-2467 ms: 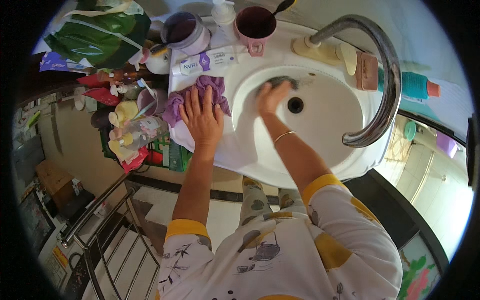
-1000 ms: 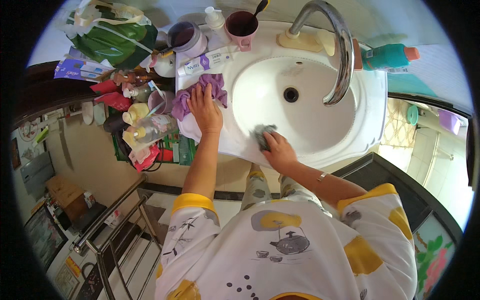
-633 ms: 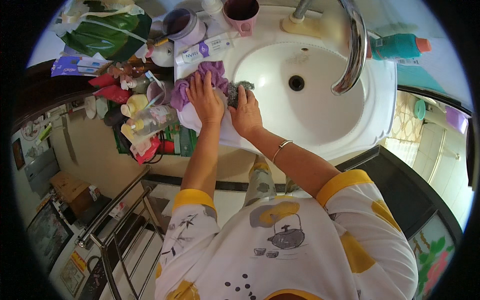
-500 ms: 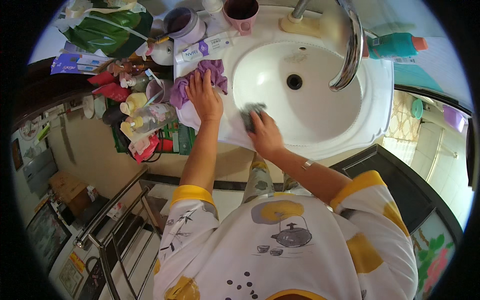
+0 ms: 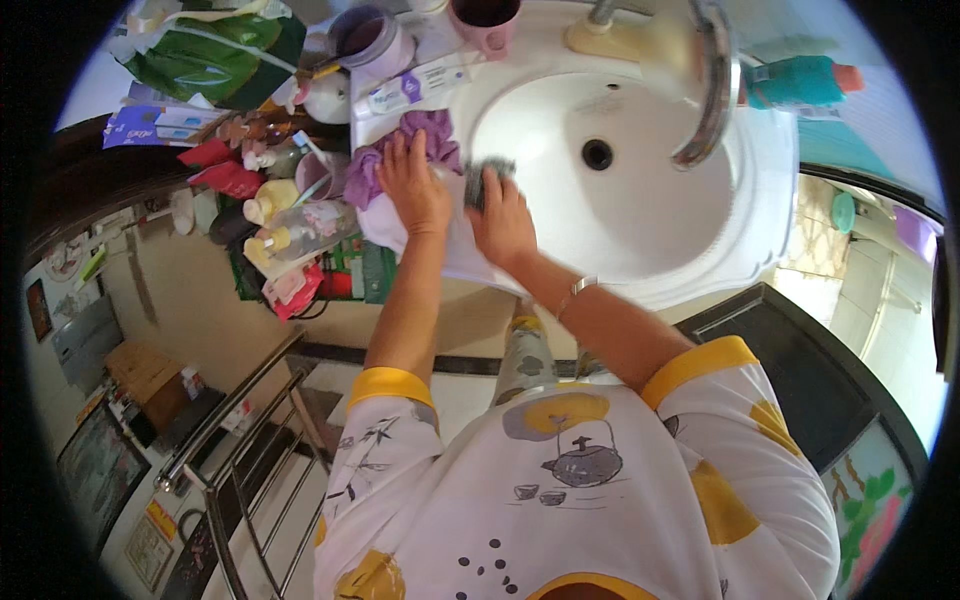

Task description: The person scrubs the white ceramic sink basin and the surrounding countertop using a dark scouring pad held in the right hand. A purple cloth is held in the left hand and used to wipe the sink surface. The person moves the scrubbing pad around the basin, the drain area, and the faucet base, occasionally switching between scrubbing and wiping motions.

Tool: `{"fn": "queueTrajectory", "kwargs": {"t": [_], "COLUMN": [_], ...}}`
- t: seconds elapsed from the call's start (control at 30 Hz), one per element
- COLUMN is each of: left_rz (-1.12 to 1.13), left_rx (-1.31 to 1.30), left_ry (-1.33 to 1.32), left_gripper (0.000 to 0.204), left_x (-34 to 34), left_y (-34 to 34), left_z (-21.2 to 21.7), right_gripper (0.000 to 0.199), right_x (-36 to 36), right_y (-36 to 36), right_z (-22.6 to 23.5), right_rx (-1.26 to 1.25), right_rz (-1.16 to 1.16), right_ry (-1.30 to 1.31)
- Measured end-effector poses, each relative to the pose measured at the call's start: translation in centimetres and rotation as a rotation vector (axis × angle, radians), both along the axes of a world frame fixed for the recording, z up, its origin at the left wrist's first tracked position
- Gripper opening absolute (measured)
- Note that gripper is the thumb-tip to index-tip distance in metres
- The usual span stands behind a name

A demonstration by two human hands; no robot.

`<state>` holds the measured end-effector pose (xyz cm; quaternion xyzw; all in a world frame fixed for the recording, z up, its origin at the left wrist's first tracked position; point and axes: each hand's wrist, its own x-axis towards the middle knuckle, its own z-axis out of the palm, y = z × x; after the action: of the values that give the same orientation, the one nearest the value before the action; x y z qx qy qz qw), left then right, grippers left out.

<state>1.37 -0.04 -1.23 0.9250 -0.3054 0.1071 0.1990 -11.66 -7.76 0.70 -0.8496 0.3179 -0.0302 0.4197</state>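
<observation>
Cloth (image 5: 436, 138) (purple, crumpled) lies under spread left fingers (image 5: 401, 162); right fingers (image 5: 493, 190) grip grey scourer (image 5: 475, 182).

One basin (image 5: 640, 220) holds one drain (image 5: 597, 154); toward its nine o'clock are two hands (image 5: 413, 190) (image 5: 502, 222), one purple cloth (image 5: 440, 142) and one grey scrubber (image 5: 476, 186); at ten, one white tube (image 5: 412, 88); at eleven, one pink mug (image 5: 490, 40); at two, one teal bottle (image 5: 795, 83) and one curved faucet (image 5: 722, 95).

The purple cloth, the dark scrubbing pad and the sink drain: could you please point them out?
Purple cloth (image 5: 441, 146), head view: on its exposed right part.
Dark scrubbing pad (image 5: 475, 187), head view: on its exposed left side.
Sink drain (image 5: 597, 154), head view: on its dark middle.
</observation>
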Motion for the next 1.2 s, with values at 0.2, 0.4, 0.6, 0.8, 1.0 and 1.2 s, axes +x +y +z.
{"fn": "queueTrajectory", "kwargs": {"t": [0.2,0.4,0.6,0.8,1.0,1.2], "left_rz": [0.002,-0.009,-0.006,0.028,0.025,0.035], "left_rx": [-0.002,0.000,0.026,0.017,0.039,0.074], "left_ry": [-0.020,-0.045,-0.044,-0.012,-0.023,0.016], "left_gripper": [0.052,0.052,0.056,0.052,0.053,0.056], "left_x": [-0.3,0.0,-0.2,-0.2,-0.3,-0.6], "left_y": [0.1,-0.3,-0.5,0.2,-0.4,-0.1], "left_z": [1.0,0.9,0.6,1.4,1.0,1.3], "right_gripper": [0.059,0.045,0.053,0.044,0.050,0.050], "right_x": [-17.6,-18.7,-5.4,-16.9,-11.2,-10.6], "right_y": [-8.2,-14.9,-1.4,-22.3,-10.5,-14.7], "right_z": [4.2,3.0,2.1,0.0,-5.3,-9.6], "right_rx": [-0.192,-0.113,0.212,-0.494,-0.092,-0.236], "right_rz": [0.363,0.450,0.202,0.709,0.419,0.437], "right_ry": [0.293,0.551,-0.035,0.739,0.305,0.413]}}
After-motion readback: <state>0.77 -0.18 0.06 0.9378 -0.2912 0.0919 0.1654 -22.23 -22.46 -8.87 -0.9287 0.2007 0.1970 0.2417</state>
